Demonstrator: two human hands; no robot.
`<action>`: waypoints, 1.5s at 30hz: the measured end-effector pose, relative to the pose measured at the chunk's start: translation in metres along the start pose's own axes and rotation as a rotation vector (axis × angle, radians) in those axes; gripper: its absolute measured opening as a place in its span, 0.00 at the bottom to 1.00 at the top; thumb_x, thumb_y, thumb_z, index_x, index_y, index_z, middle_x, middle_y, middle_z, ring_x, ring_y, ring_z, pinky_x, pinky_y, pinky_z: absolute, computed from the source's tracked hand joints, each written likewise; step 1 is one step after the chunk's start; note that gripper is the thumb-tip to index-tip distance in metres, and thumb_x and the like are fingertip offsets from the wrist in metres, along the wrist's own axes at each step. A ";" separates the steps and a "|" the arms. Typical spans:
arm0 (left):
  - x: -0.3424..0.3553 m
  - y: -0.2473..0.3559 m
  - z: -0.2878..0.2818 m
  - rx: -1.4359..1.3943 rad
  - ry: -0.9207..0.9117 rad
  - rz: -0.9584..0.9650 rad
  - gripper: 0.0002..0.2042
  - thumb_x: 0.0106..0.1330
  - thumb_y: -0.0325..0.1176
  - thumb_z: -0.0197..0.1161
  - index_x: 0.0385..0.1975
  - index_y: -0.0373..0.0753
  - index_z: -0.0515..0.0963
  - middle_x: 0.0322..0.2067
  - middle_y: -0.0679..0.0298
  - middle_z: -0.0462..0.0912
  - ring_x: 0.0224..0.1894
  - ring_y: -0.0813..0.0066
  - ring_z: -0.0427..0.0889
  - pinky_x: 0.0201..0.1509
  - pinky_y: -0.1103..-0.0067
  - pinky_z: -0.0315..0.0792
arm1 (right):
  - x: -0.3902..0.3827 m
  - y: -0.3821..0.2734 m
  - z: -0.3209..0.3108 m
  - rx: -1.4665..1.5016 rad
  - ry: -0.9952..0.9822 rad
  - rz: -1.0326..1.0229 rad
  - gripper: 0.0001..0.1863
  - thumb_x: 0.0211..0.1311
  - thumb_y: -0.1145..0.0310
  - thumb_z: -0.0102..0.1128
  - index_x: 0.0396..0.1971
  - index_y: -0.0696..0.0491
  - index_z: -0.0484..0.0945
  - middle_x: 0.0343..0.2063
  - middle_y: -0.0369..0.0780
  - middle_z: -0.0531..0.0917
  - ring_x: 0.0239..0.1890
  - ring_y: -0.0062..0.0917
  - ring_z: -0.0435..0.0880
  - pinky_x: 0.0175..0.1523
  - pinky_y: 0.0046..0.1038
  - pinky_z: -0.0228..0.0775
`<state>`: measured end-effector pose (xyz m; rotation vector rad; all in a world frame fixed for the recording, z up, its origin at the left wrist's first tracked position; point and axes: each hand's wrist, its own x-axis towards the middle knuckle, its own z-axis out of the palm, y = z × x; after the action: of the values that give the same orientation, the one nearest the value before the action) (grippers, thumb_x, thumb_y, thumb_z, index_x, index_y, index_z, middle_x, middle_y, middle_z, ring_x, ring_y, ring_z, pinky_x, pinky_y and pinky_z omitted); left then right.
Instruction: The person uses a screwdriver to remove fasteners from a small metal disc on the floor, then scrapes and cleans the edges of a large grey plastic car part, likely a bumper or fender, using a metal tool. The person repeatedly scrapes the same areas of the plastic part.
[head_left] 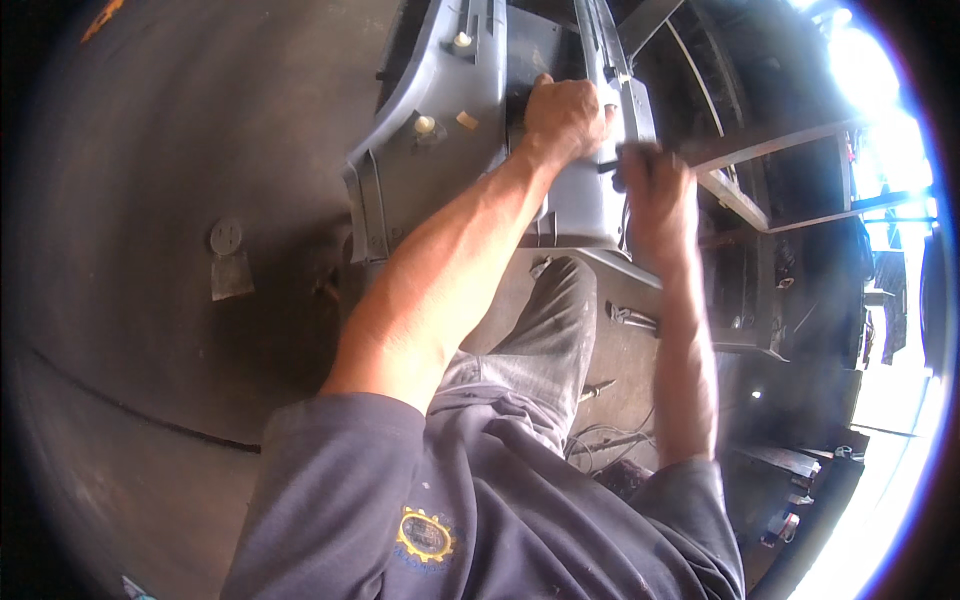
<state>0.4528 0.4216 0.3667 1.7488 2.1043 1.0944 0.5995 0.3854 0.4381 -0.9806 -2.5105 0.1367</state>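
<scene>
A large grey moulded plastic panel point(430, 185) is in front of me at the top of the view, with a white clip point(425, 125) and another white clip point(462, 41) standing up from it. My left hand point(566, 118) is closed over the panel's raised inner part near its right side; its fingertips are hidden. Just to the right, my right hand point(655, 190) is curled in a fist beside the panel's right edge, slightly blurred. A short dark end point(608, 167) pokes out of it toward the panel; the rest of that object is hidden in the fist.
A metal frame of bars point(770, 145) stands to the right of the panel. Below the panel, a pliers-like tool point(632, 318) and a cable point(600, 440) lie on the floor near my leg. A round grey disc point(226, 237) is on the left. Bright light comes from the far right.
</scene>
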 end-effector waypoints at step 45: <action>-0.006 0.002 -0.009 -0.045 0.012 0.006 0.19 0.66 0.48 0.53 0.27 0.40 0.84 0.24 0.56 0.85 0.31 0.61 0.85 0.49 0.66 0.66 | -0.066 0.008 0.041 0.075 0.347 -0.103 0.10 0.61 0.80 0.55 0.42 0.59 0.79 0.31 0.47 0.85 0.32 0.34 0.86 0.38 0.29 0.78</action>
<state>0.4511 0.4123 0.3730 1.7328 2.0662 1.1482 0.6299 0.3499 0.3747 -0.7697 -2.2145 0.0253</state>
